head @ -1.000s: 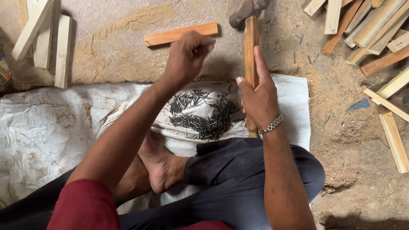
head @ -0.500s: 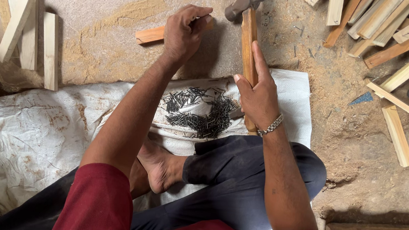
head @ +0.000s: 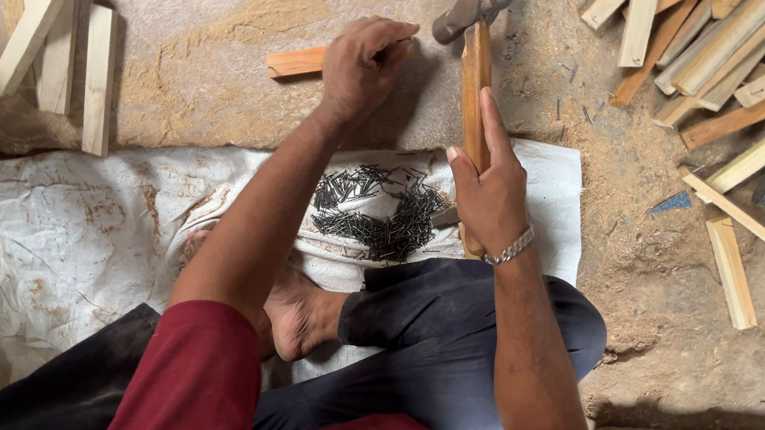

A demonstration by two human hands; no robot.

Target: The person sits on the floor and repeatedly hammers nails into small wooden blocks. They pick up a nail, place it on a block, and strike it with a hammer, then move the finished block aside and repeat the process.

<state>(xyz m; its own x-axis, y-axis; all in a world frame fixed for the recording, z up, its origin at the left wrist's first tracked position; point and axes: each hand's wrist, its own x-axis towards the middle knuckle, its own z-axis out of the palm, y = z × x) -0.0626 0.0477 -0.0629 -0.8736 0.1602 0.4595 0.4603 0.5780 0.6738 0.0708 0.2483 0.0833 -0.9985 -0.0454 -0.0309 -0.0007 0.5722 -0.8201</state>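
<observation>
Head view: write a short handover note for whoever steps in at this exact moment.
Left hand: pressed on the reddish wood strip lying on the sandy floor, fingers curled at its right end.
Right hand: closed on the wooden handle of the hammer, head raised just right of the left hand.
Nails: loose pile on the white sack, between the arms.
Done: strip held in place. Whether a nail is set is hidden.
Left: no strike landed yet.

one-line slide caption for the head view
Left hand steadies a wood strip; right hand grips a hammer.
</observation>
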